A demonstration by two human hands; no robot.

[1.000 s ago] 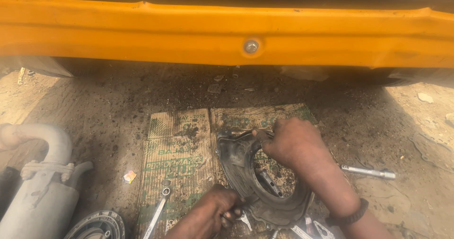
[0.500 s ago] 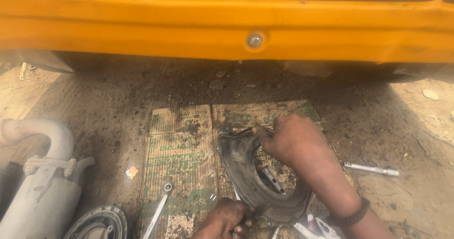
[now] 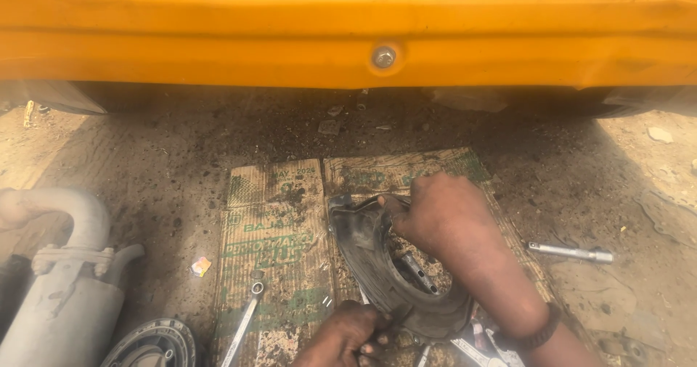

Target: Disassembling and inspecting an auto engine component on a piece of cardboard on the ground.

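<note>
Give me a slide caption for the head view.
Both hands, right and left, grip a greasy round cover on cardboard beside a wrench, below a yellow bumper.

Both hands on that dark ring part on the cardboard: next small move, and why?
Probably keep the right hand steadying the ring's upper rim while the left hand works at its lower edge. The ring stands tilted on the cardboard, held only by the hands, so letting go would likely tip it. What the left fingers hold is too dark to tell.
</note>
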